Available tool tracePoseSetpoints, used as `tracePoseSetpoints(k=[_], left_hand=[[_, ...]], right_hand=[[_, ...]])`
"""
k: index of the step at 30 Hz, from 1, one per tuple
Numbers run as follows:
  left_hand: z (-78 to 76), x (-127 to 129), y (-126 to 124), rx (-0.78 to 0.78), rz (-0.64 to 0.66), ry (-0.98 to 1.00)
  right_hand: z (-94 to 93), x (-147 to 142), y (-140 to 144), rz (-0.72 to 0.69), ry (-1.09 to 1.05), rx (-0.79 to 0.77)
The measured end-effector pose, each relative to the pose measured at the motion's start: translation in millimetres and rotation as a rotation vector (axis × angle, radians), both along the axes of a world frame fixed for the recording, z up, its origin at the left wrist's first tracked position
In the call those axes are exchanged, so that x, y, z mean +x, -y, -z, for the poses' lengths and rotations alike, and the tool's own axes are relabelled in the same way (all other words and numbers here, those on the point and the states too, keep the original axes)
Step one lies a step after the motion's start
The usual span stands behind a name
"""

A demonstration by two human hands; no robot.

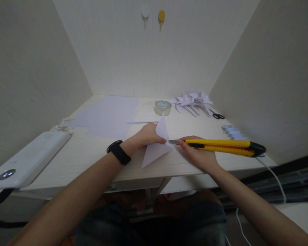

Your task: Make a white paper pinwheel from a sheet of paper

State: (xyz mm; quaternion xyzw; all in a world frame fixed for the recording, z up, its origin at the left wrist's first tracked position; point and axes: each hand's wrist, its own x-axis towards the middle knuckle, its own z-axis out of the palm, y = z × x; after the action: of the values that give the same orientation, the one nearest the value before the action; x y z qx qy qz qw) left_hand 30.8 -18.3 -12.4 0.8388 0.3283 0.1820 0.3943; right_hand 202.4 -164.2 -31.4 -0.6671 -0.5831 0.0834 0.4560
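A folded piece of white paper (157, 153) with pointed corners is pinched in my left hand (149, 134), just above the desk near its front edge. My right hand (199, 155) grips a yellow and black utility knife (218, 145) lying sideways, its handle pointing right. The knife's short metal blade is out and its tip meets the paper's right side, close to my left thumb. Whether the blade has gone into the paper I cannot tell. Behind my left hand lies a thin rolled paper stick (142, 122).
White paper sheets (105, 114) lie at the back left. A tape roll (162, 108), several paper pinwheels (192, 101) and black-handled scissors (218, 116) are along the back. A blurred-out flat object (234, 132) sits at right, a white device (28, 159) at left. Walls enclose three sides.
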Motion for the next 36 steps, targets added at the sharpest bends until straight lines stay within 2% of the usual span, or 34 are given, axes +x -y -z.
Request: tracePoseSetpoints(k=[13,24,31,36], left_hand=[[-2.1,0.3,1.8,-0.013,-0.013,-0.032],[1.6,0.8,2.8,-0.080,-0.046,0.003],[0.3,0.1,7.5,-0.175,-0.035,0.108],[-1.1,0.8,8.6,-0.190,-0.069,0.079]], right_hand=[[0.5,0.8,-1.3,0.012,0.001,-0.010],[0.7,0.7,0.4,0.025,0.043,-0.008],[4.3,1.6,0.7,0.034,0.082,0.012],[5.7,4.2,1.1,0.039,0.143,0.003]])
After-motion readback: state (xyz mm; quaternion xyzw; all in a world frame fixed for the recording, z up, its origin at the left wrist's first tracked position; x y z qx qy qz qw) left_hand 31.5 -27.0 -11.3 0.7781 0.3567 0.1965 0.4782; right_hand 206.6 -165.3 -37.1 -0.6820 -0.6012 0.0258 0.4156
